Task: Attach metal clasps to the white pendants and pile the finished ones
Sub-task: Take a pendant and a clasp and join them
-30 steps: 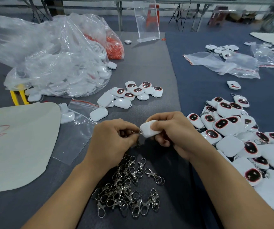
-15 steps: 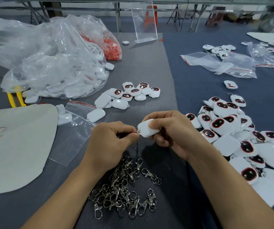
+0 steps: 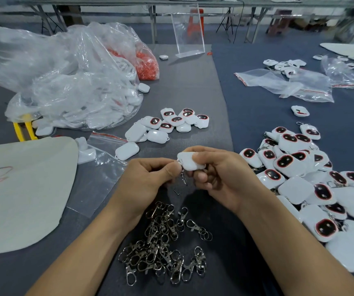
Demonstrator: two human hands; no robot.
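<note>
My right hand [image 3: 221, 174] grips a white pendant [image 3: 190, 161] above the middle of the table. My left hand [image 3: 148, 180] pinches a metal clasp [image 3: 183, 177] at the pendant's left corner; the clasp hangs down between both hands. Loose metal clasps [image 3: 165, 244] lie in a heap just below my hands. A small group of white pendants [image 3: 167, 124] with dark red-rimmed faces sits behind my hands. A large pile of pendants with clasps [image 3: 312, 180] spreads over the right side.
A big clear plastic bag of white pendants [image 3: 69, 82] fills the back left, with a bag of red parts [image 3: 146, 63] behind it. Empty zip bags [image 3: 287, 86] lie back right. A pale sheet [image 3: 22, 189] covers the left; a clear stand [image 3: 189, 33] is at the back.
Both hands stay together at the pendant. The clasp now hangs lower and more visibly beneath the pendant's corner.
</note>
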